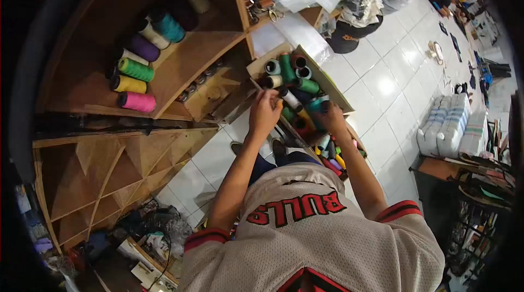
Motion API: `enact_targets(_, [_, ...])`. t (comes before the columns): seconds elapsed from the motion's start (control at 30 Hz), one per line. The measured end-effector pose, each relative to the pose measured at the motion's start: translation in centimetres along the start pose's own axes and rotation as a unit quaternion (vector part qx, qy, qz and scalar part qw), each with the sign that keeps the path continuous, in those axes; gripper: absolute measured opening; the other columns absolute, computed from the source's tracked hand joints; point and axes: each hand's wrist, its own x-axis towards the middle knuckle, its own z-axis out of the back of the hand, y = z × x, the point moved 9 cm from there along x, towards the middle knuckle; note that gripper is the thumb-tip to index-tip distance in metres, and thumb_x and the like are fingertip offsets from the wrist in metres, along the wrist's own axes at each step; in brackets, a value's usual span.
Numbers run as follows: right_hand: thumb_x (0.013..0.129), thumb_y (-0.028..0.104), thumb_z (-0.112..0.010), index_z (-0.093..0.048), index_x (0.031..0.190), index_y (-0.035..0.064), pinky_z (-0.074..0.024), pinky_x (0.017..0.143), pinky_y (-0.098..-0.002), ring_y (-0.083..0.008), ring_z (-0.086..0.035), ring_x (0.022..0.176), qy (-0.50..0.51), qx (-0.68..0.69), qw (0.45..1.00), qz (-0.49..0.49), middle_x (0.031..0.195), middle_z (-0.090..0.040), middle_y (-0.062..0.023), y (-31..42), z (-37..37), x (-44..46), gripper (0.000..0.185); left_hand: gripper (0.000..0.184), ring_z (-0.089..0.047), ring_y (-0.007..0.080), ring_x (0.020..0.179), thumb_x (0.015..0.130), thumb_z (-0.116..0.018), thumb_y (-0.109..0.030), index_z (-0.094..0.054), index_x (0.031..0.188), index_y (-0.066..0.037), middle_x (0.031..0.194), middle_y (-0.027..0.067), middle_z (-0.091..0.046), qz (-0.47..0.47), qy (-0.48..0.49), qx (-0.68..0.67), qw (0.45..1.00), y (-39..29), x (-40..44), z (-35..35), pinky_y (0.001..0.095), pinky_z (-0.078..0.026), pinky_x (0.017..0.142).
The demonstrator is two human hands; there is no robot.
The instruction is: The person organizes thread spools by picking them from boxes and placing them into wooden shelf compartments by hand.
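A cardboard box [333, 89] full of thread spools is in front of me. In it are a green spool [286, 67], a dark green spool [307, 85], a white spool [291, 99] and several others. At the box's left edge is my left hand [265, 111], its fingers closed together; what they grip is hidden. My right hand [332, 118] reaches into the right side, fingers curled against a teal spool [316, 105] and partly covering it.
A wooden shelf [185, 68] on the left holds a pink spool [136, 102], a yellow spool [129, 84] and several more. Below the box are small colourful spools [333, 155]. A black cap [349, 35] and wrapped white bundles [445, 125] are on the right.
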Motion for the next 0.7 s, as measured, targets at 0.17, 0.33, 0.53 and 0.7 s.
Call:
enact_targets(0.17, [0.065,0.039,-0.077,-0.051,0.109,-0.0060,-0.0493,0.078,-0.0457,-0.0419,-0.058,0.094,0.022,-0.047,0.997,-0.054,0.103,-0.057,-0.0256,0.7,-0.2,-0.4,0.068,0.026,-0.062,0.0241,0.079,0.077,-0.065,-0.005,-0.057,0.102,-0.003,0.095,0.0102,-0.059,-0.013,0.067,0.023,0.997,-0.7,-0.2,-5.6,0.0337,-0.050,0.071])
enact_targets(0.33, [0.067,0.037,-0.073,-0.058,0.101,-0.0046,-0.0502,0.073,-0.0404,-0.0334,-0.064,0.080,-0.004,0.161,0.985,-0.056,0.087,-0.065,-0.0187,3.1,3.2,-0.5,0.056,0.053,-0.058,0.0269,0.101,0.075,-0.065,-0.001,-0.048,0.124,-0.007,0.115,0.0122,-0.055,0.156,0.096,-0.172,0.968,0.2,-2.4,-5.6,0.0361,-0.049,0.083])
enact_targets(0.53, [0.082,0.046,-0.065,-0.052,0.114,-0.0085,-0.0514,0.068,-0.0303,-0.0194,-0.060,0.089,0.288,0.417,0.833,-0.221,0.099,-0.061,-0.0147,6.8,-1.1,-2.4,0.064,0.079,-0.043,0.0295,0.122,0.059,-0.075,0.000,-0.044,0.131,-0.012,0.130,0.0083,-0.044,-0.197,0.123,0.113,0.966,-8.8,-4.5,0.0,0.0439,-0.038,0.097])
enact_targets(0.7, [0.086,0.044,-0.061,-0.058,0.107,-0.0037,-0.0515,0.065,-0.0299,-0.0155,-0.062,0.071,0.411,0.492,0.751,-0.160,0.089,-0.065,-0.0088,10.3,-2.2,-1.5,0.052,0.074,-0.050,0.0317,0.114,0.054,-0.079,-0.006,-0.051,0.122,-0.010,0.123,0.0070,-0.051,-0.158,0.061,0.144,0.975,-7.9,-4.8,5.0,0.0419,-0.042,0.092])
